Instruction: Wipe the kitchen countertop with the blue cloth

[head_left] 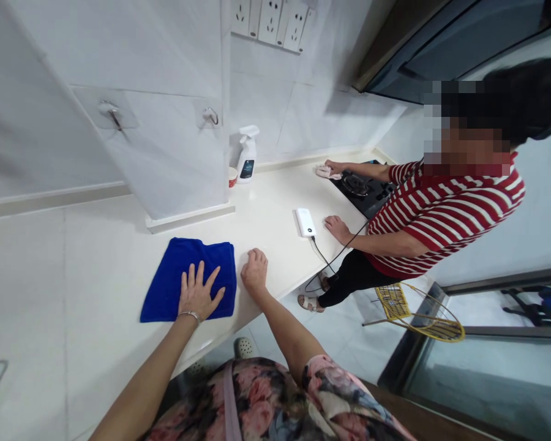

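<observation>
My left hand (198,294) lies flat with spread fingers on a folded blue cloth (174,269) that rests on the white countertop (96,275). A thin bracelet circles that wrist. Just right of the cloth, my right hand (254,269) rests on the bare counter with its fingers curled under, holding nothing that I can see.
Another person in a red striped shirt (441,214) stands at the right, one hand on a pink cloth (327,172) by the black stove (365,187), the other near a white power bank (305,222) with a cable. A spray bottle (247,154) and small cup (232,177) stand by the wall.
</observation>
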A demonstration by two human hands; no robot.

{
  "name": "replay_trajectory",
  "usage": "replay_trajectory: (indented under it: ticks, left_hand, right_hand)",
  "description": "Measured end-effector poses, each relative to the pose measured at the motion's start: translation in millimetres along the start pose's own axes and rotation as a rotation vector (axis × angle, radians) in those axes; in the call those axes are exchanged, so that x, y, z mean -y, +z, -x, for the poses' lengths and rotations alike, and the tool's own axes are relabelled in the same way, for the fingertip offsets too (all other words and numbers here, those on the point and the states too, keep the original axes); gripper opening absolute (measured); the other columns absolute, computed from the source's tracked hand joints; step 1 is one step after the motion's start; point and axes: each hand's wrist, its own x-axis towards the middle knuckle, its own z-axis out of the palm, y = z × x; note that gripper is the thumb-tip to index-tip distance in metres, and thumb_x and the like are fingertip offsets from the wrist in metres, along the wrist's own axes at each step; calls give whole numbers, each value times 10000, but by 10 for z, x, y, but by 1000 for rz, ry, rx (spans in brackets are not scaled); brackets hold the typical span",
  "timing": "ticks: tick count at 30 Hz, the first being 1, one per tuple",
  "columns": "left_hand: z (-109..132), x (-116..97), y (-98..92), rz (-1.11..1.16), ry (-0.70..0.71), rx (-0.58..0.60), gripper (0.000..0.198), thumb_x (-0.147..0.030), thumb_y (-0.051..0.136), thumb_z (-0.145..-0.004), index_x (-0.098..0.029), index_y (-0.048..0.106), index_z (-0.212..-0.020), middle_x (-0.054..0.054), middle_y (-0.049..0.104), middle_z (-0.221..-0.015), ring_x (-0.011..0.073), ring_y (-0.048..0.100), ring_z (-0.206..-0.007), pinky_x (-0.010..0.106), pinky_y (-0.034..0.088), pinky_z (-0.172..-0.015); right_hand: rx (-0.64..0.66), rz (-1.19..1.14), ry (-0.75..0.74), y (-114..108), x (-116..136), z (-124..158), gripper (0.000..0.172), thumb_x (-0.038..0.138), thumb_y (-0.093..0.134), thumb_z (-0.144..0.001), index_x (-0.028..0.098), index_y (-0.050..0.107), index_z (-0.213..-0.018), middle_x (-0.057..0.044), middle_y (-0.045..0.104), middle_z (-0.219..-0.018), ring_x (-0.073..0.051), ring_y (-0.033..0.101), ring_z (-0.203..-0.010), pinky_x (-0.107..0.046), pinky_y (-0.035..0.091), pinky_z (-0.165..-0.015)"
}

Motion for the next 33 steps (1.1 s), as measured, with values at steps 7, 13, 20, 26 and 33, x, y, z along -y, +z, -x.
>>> replay_trajectory:
  ticks: [7,13,20,26,33]
  left_hand:
    - [150,-6,25,10,34,-9,664,-510,528,-941,-267,475,-1557,127,139,-1732,447,73,-1584,647,119,-1266]
    - [158,-6,38,16,43,-9,697,-565,542,-926,-270,478,-1554,125,123,-1735,443,49,-1587,652,111,-1265]
    - [148,-58,47,-1,22,-38,740,-585,575,-895,-264,478,-1555,127,126,-1735,420,18,-1594,647,103,-1267]
    - [141,-96,-4,36,-7,-8,723,-567,559,-899,-262,487,-1551,108,141,-1734,418,17,-1594,649,86,-1271]
    - [124,-92,5,25,-17,5,683,-560,537,-926,-292,482,-1551,93,171,-1729,401,10,-1598,650,107,-1269]
  right_hand:
    - [-8,10,4,3,9,3,416,86,509,-836,146,593,-1238,-166,572,-1348,-275,472,-1298,-430,379,-1127]
    - [-3,29,-10,8,5,2,416,95,508,-852,134,583,-1260,-165,560,-1366,-264,461,-1308,-415,380,-1129]
    - [35,75,-3,-5,10,-14,421,103,520,-866,144,566,-1283,-169,558,-1379,-252,457,-1326,-428,373,-1139]
    - [40,71,4,-25,24,-19,405,103,522,-874,149,575,-1273,-158,568,-1365,-254,465,-1312,-422,379,-1132]
    - [50,90,8,-32,32,-27,424,96,521,-866,152,574,-1283,-162,563,-1377,-261,464,-1318,-431,374,-1134]
